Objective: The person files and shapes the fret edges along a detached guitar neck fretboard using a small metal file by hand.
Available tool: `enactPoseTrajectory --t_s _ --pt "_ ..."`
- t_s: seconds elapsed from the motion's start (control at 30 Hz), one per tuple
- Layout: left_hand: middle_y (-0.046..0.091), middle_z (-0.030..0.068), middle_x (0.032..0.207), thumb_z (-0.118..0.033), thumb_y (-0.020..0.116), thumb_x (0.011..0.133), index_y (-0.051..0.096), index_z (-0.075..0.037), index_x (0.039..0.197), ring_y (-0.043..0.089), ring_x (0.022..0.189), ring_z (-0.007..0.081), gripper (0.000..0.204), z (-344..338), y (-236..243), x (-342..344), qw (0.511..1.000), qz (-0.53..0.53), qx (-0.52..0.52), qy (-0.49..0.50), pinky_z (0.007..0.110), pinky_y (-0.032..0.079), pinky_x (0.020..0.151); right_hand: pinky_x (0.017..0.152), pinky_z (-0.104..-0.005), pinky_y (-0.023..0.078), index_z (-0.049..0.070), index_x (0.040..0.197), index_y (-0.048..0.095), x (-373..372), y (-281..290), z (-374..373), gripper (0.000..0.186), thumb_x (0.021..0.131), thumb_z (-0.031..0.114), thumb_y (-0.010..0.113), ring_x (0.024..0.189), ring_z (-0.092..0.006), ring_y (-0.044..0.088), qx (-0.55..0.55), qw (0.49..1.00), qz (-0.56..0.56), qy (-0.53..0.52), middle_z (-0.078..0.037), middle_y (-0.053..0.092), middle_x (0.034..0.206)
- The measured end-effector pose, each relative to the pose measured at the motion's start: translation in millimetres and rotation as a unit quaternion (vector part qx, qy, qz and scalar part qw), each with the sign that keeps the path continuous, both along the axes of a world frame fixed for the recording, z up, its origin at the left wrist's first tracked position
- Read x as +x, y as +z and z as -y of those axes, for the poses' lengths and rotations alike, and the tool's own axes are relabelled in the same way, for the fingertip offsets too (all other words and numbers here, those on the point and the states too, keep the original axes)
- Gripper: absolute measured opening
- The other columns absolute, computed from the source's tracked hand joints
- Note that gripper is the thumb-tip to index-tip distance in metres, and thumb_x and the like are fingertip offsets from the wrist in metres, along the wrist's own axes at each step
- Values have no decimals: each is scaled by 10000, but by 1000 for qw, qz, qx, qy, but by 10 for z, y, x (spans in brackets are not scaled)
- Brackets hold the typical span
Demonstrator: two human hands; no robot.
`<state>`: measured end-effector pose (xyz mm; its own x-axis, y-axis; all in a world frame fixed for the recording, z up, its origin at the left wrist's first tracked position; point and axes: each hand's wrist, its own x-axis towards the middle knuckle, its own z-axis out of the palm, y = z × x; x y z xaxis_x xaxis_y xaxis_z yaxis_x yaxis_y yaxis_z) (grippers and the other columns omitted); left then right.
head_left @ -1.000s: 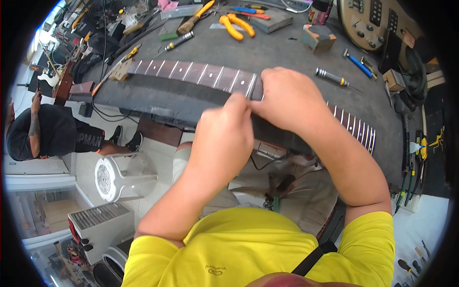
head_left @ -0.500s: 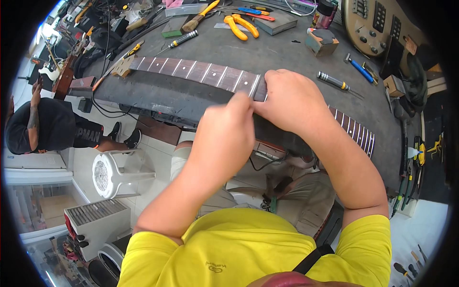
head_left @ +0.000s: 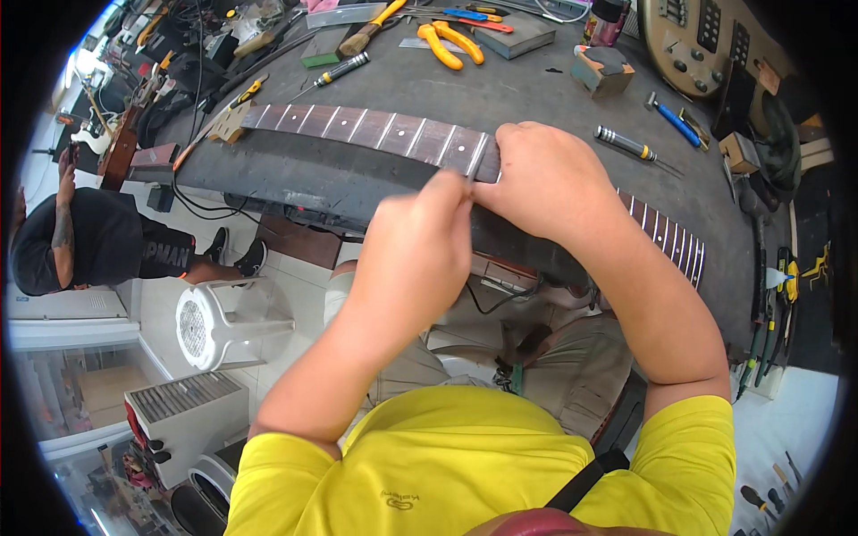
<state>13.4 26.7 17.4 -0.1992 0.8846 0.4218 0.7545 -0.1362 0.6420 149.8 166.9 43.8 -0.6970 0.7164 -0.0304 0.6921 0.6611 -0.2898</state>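
Since the earlier frame, the view has shifted slightly. Left hand (head_left: 420, 237): curled; cannot tell what it pinches. Right hand (head_left: 545, 183): clasped over the guitar neck (head_left: 384, 132), frame centre. Pliers (head_left: 436, 46), top, and screwdriver (head_left: 626, 143), right, border open tabletop (head_left: 523, 96); near edge below neck.

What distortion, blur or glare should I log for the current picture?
Head view: fisheye bends the workbench's edge and blackens the corners; head view: left hand slightly motion-blurred, fretted neck fairly sharp; head view: bright glare at upper left.
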Motion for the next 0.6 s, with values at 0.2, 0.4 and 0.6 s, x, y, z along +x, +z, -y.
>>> enactPoseTrajectory --t_s 0.2,0.4,0.6 --pt "728 298 827 28 692 1027 663 26 1024 727 793 534 29 267 -115 85 1000 22 -13 8 563 591 688 980 -494 640 -18 1087 804 67 -120 -23 479 930 434 823 1122 -394 787 39 999 -23 -1 -224 813 1138" --pt "671 252 776 25 722 1043 678 31 1038 713 705 470 45 -48 -66 2 1000 4 28 11 408 526 597 982 -503 636 -27 1103 799 -28 2 -2 512 924 452 821 1119 -401 786 0 1000 0 -1 -229 813 1133" --pt "669 265 793 8 729 1042 677 32 1049 702 720 485 58 249 -116 67 999 23 25 12 417 532 599 966 -497 640 -36 1103 793 6 -41 -36 510 919 439 821 1100 -409 789 25 1000 -14 -3 -232 815 1130"
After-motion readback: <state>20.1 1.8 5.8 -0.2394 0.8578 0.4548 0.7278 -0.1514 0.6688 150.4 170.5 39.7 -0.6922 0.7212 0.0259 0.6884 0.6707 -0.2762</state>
